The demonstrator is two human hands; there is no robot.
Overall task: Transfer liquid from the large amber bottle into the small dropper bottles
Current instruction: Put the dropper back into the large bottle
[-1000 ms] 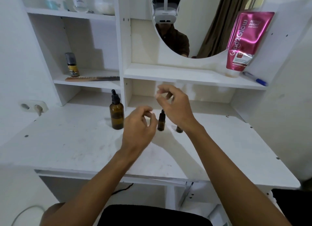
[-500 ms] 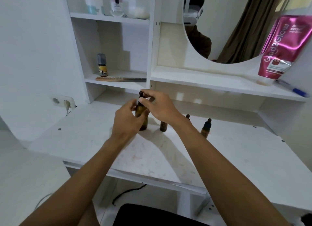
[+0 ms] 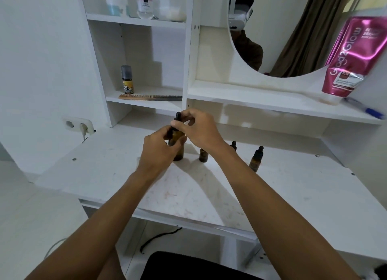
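Empty a second ago, the left hand (image 3: pixel 159 148) now grips the large amber bottle (image 3: pixel 179 153), the right hand (image 3: pixel 201 131) pinches its dropper cap (image 3: pixel 178 116), likely unscrewing

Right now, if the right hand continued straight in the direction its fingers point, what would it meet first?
The black dropper cap of the large amber bottle: the right hand points leftward and its fingertips appear to pinch it. The left hand holds the bottle's body just below.

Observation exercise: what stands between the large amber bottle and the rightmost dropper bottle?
In the head view, two small dropper bottles, one mostly behind the right forearm.
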